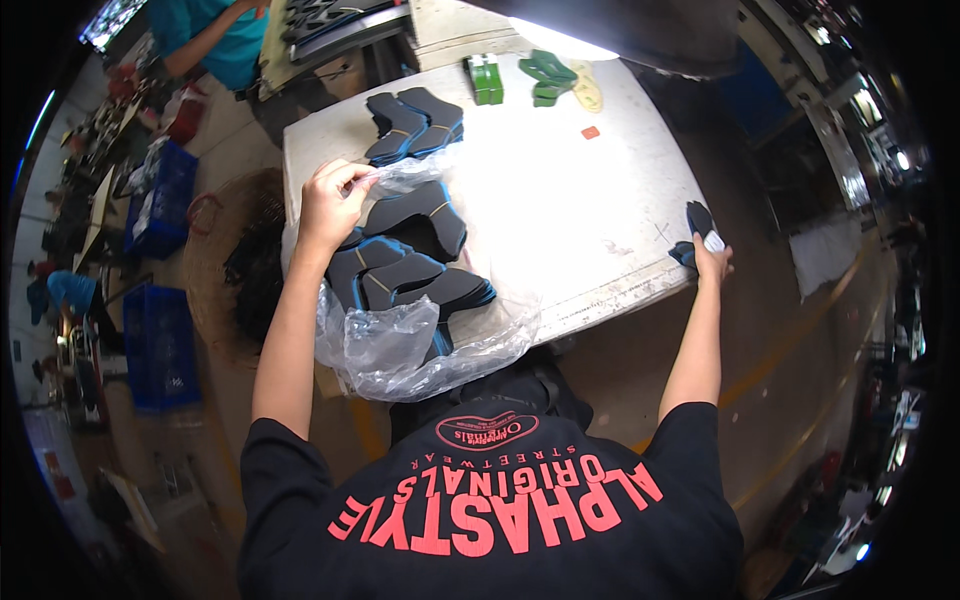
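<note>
My left hand [332, 208] pinches the rim of a clear plastic bag [392, 338] at the left of the white table. Inside or under the bag lie several dark grey, curved cut pieces [392, 272] with blue edges, stacked in overlapping piles. Just beyond the bag's upper rim sits another stack of dark grey pieces [432, 118]. At the table's right edge my right hand [712, 262] is closed around a small bundle of dark pieces [698, 216] with a white label [714, 242]. Its fingers are partly hidden.
Green bundles [485, 80], green curved pieces [548, 76] and a pale yellow piece [588, 94] lie at the table's [560, 200] far side, near a small orange tag [590, 132]. Blue crates [160, 345] and a wicker basket [215, 270] stand left. A person in teal [215, 40] works beyond.
</note>
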A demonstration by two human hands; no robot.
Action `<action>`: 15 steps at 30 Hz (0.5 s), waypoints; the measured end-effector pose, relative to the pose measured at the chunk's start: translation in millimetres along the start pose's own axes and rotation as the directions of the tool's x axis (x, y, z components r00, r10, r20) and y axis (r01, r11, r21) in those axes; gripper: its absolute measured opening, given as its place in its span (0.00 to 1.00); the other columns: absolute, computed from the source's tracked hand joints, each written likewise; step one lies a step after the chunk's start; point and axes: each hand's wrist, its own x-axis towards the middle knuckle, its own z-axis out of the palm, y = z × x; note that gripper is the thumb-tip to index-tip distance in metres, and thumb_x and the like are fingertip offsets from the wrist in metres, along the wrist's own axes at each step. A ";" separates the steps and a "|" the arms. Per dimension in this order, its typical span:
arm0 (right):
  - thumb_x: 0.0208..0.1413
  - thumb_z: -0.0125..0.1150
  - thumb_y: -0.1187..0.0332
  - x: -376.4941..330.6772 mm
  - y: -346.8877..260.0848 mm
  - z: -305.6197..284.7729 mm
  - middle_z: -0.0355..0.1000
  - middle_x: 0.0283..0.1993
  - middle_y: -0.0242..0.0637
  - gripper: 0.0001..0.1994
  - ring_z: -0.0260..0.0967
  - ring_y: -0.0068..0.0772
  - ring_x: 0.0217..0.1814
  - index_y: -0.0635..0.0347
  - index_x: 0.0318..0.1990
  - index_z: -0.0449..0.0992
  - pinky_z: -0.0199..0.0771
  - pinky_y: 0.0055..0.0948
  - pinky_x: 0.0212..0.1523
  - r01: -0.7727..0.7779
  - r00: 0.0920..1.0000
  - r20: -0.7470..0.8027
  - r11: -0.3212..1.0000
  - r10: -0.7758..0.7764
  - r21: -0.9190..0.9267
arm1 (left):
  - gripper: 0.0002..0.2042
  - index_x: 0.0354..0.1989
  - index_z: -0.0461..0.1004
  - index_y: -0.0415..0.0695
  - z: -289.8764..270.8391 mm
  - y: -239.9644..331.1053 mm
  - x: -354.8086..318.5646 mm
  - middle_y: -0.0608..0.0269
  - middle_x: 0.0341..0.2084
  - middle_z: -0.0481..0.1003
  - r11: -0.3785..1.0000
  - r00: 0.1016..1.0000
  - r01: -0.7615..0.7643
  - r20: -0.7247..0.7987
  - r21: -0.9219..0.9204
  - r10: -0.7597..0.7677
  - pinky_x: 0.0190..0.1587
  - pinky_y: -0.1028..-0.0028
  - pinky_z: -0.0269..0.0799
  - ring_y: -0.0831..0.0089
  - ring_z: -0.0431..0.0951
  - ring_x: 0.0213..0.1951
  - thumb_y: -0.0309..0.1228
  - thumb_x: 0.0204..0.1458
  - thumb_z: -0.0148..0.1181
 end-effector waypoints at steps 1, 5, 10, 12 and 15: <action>0.46 0.78 0.41 6.4 8.6 7.2 0.56 0.77 0.58 0.55 0.57 0.66 0.77 0.49 0.78 0.55 0.73 0.69 0.64 -0.063 0.992 0.120 0.990 0.048 0.124 | 0.04 0.36 0.86 0.40 -6.4 3.6 -2.4 0.59 0.29 0.82 1.000 1.000 -0.020 -0.012 0.023 0.020 0.35 0.71 0.74 0.69 0.80 0.31 0.23 0.53 0.71; 0.48 0.79 0.55 21.6 26.1 20.3 0.67 0.71 0.51 0.44 0.73 0.60 0.65 0.50 0.73 0.62 0.83 0.67 0.49 -0.124 0.978 0.203 0.915 0.048 0.385 | 0.04 0.37 0.86 0.39 -27.2 13.3 -18.4 0.58 0.32 0.84 0.990 0.996 -0.086 0.023 0.111 0.084 0.42 0.69 0.77 0.64 0.83 0.37 0.22 0.53 0.72; 0.51 0.78 0.63 -15.6 -25.0 -8.6 0.76 0.61 0.41 0.34 0.76 0.39 0.61 0.61 0.66 0.72 0.75 0.37 0.61 0.222 0.880 0.199 0.745 -0.431 0.629 | 0.05 0.37 0.86 0.39 -36.2 15.2 -46.0 0.57 0.35 0.85 0.987 0.995 -0.084 0.068 0.134 0.075 0.48 0.66 0.78 0.60 0.83 0.41 0.23 0.52 0.72; 0.55 0.76 0.68 -57.0 -62.6 -29.8 0.75 0.59 0.39 0.31 0.74 0.31 0.58 0.65 0.65 0.72 0.72 0.33 0.62 0.289 0.735 0.187 0.551 -0.652 0.783 | 0.05 0.38 0.86 0.39 -34.2 13.5 -50.0 0.57 0.36 0.85 0.992 0.998 -0.047 0.057 0.117 0.040 0.48 0.67 0.78 0.61 0.83 0.42 0.24 0.54 0.71; 0.55 0.76 0.66 -135.0 -121.8 -65.8 0.75 0.61 0.42 0.33 0.72 0.35 0.64 0.67 0.67 0.71 0.70 0.34 0.66 0.474 0.269 0.209 0.318 -0.940 0.821 | 0.05 0.38 0.86 0.39 -29.5 10.0 -43.5 0.57 0.36 0.85 0.996 0.999 0.026 0.028 0.080 -0.029 0.47 0.67 0.77 0.62 0.84 0.42 0.26 0.56 0.70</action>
